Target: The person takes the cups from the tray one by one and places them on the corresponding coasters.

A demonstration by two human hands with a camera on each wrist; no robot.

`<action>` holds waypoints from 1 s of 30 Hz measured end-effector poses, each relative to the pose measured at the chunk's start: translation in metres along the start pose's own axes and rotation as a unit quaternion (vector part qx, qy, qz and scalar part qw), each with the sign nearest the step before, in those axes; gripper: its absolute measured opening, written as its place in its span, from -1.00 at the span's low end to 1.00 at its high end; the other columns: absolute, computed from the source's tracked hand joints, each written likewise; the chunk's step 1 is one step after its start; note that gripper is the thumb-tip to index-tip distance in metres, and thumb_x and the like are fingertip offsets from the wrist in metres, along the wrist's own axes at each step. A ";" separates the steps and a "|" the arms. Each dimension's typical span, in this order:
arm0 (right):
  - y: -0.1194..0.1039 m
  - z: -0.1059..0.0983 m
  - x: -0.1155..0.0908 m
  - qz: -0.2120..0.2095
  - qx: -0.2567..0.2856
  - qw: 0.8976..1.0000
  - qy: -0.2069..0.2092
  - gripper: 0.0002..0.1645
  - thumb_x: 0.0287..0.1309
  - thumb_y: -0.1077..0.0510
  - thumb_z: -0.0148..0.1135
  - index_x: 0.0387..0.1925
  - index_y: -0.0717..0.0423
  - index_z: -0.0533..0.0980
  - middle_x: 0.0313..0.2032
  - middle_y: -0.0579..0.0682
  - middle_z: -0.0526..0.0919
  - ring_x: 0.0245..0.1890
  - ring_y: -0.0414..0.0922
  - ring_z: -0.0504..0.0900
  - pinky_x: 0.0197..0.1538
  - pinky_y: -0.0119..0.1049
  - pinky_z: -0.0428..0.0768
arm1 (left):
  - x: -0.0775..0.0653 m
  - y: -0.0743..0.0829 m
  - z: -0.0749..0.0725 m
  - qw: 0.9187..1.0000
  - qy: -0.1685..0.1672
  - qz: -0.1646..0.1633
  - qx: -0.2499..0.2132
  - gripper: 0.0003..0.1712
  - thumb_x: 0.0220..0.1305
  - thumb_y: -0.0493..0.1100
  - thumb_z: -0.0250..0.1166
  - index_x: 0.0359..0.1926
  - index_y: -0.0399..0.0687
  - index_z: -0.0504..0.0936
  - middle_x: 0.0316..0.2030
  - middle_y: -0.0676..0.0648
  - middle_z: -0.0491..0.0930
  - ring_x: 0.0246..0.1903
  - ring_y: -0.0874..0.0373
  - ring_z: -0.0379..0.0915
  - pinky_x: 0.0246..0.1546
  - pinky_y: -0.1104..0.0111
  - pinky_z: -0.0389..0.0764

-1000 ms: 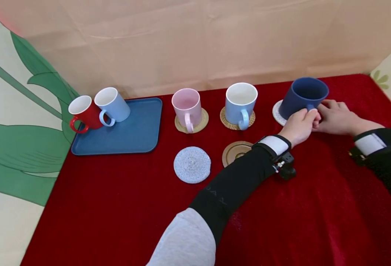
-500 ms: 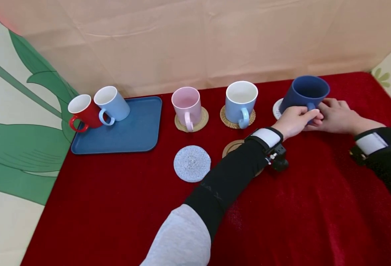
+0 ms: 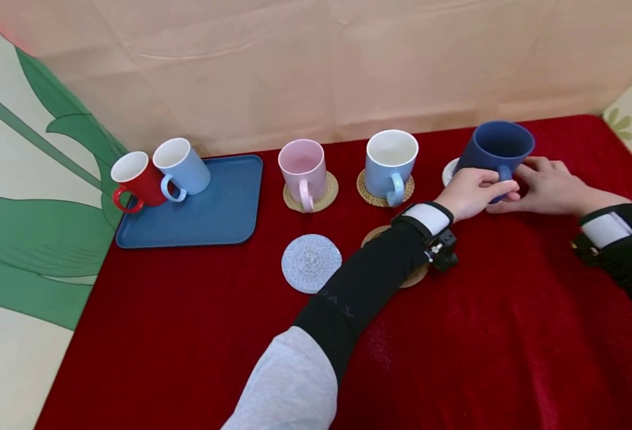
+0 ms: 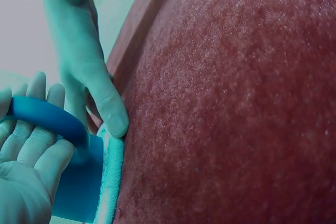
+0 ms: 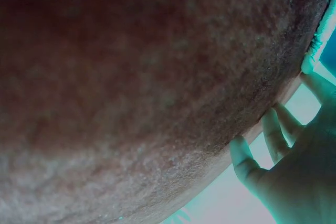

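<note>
Compared with one second ago, the left hand (image 3: pixel 469 190) is now lying a little farther to the left, so the handle (image 3: pixel 504 173) of the dark blue mug (image 3: pixel 482 152) is showing more plainly beside its thumb. The right hand (image 3: pixel 549 190) is showing more of its thumb (image 3: pixel 509 206), which was mostly covered by the left fingers. The mug itself is seeming to shift only very slightly to the right. I judge that this is a small correction of the mug's place, and the mug is not yet being released.

The left hand is pinching the handle, with its fingers bending around it. The right hand is keeping its fingers spread, not pressed together, and in the left wrist view its thumb is touching the edge of the white coaster (image 4: pixel 112 179). The mug's base is resting against this coaster, at the far right of the table. The mug is standing on the far side of the left hand, and to the left of the right hand. The left sleeve (image 3: pixel 370 292) is partly covering a brown coaster (image 3: pixel 417 276).
</note>
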State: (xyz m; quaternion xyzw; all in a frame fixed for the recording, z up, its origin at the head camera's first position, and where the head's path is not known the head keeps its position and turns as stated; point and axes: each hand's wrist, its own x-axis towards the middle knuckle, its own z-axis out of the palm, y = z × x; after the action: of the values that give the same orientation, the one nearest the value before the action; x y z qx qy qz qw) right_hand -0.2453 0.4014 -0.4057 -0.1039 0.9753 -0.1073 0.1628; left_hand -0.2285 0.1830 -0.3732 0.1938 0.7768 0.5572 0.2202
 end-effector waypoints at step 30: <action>0.005 0.001 0.000 0.003 0.006 1.000 -0.010 0.10 0.25 -0.31 0.27 0.46 0.31 0.06 0.31 0.67 -0.07 0.22 0.61 -0.04 0.03 0.58 0.23 | 0.002 0.004 0.019 0.993 0.072 0.021 0.089 -0.78 0.45 -0.05 0.29 -0.15 0.02 0.84 -0.32 0.18 0.79 -0.37 0.63 0.53 -0.41 0.75 0.29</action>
State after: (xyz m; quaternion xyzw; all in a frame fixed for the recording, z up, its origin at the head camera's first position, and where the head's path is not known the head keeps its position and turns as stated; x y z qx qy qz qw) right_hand -0.2462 0.4062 -0.4076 -0.1013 0.9732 -0.1116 0.1737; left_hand -0.2193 0.2002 -0.3752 0.1879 0.8329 0.5031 0.1337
